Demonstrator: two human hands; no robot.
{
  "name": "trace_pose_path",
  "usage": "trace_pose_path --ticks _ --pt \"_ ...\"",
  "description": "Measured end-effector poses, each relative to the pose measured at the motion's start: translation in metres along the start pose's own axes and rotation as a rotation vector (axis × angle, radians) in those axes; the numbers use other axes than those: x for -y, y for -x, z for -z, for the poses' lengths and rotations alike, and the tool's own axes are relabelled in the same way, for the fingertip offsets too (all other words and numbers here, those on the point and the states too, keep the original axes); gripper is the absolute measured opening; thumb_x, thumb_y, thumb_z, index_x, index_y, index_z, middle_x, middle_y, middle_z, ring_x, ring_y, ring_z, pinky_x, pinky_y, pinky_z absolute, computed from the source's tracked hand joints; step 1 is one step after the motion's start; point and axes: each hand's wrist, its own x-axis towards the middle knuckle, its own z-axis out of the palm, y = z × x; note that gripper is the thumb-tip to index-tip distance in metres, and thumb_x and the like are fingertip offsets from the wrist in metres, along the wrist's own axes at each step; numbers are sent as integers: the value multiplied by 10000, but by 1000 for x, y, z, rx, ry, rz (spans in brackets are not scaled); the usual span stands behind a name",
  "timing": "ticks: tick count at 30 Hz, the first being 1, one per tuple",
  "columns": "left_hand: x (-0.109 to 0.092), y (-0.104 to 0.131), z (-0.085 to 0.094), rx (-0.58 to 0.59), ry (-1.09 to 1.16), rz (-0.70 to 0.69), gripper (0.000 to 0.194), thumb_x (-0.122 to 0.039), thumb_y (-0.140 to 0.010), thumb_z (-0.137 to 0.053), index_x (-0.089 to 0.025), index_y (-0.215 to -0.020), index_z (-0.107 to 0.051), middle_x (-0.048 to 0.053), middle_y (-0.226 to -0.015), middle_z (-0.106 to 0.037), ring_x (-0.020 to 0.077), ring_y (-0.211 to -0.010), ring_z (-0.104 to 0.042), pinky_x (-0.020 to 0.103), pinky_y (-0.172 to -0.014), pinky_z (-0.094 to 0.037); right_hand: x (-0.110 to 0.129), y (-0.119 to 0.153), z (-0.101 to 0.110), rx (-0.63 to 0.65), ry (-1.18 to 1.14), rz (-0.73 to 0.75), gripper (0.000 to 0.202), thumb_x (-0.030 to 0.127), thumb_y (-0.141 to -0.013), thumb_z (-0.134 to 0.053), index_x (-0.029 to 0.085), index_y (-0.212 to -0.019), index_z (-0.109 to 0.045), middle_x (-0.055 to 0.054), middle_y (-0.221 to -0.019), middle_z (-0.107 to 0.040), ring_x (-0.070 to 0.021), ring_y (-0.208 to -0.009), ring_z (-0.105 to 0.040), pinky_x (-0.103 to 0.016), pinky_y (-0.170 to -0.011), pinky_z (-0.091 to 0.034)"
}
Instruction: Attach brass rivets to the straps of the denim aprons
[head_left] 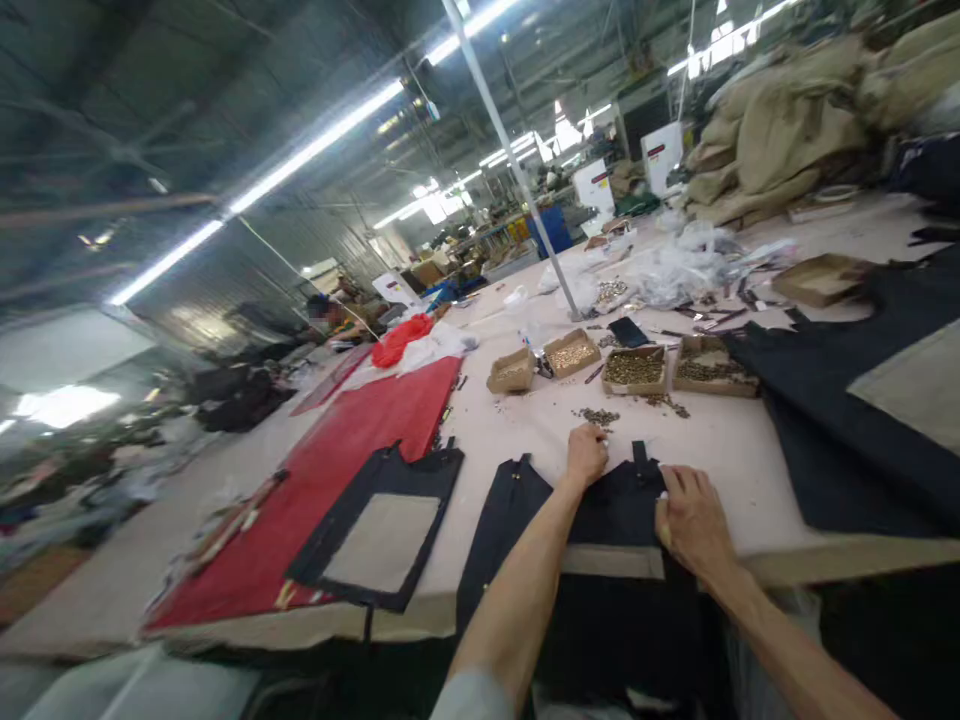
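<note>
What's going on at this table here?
Someone is working with bare hands on a dark cloth piece at the table's edge. The right hand touches its upper corner; the left hand is curled at its top edge, though whether it holds anything is unclear. Just beyond lie a loose pile of small parts and a row of cardboard boxes. To the left, another dark piece with a beige panel lies partly over red material.
</note>
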Motion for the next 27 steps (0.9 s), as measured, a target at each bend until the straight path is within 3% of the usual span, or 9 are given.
trace_pose_path --ticks 7,11,17,22,27 --pt "-13 -12 7 167 -80 -68 357 -73 -716 -629 -152 -1026 -789 135 -1077 -787 274 -1059 -712 337 -995 -530 -3 2 -1 -6 5 -15 481 140 -871 -539 173 -1350 -504 -150 -1262 -591 -313 -1149 -500 -441 -953 -430" --pt "-17 -11 6 166 -124 -56 433 -50 -700 -637 -146 -1114 -715 162 -1125 -754 295 -1088 -693 343 -960 -529 -1 1 0 1 4 -22 479 141 -879 -532 173 -1356 -506 -149 -1273 -590 -314 -1161 -496 -440 -954 -430" --pt "-21 0 8 121 -58 -85 385 -40 -781 -540 -110 -1150 -625 201 -1139 -683 295 -1072 -650 384 -959 -504 1 1 1 -5 7 -26 486 125 -869 -533 172 -1353 -517 -146 -1269 -594 -312 -1165 -497 -432 -938 -434" --pt "-32 24 8 1 151 -168 304 -47 -802 -526 -168 -1070 -601 88 -963 -664 217 -906 -610 327 -877 -480 1 -1 1 -4 8 -27 486 134 -865 -545 169 -1349 -523 -149 -1266 -590 -312 -1156 -496 -430 -939 -435" --pt "-49 51 1 136 345 -236 219 -61 -785 -563 -193 -956 -602 -17 -712 -573 152 -669 -512 270 -699 -418 1 -2 2 15 12 -50 471 134 -878 -548 163 -1347 -530 -143 -1279 -586 -309 -1168 -491 -435 -974 -428"
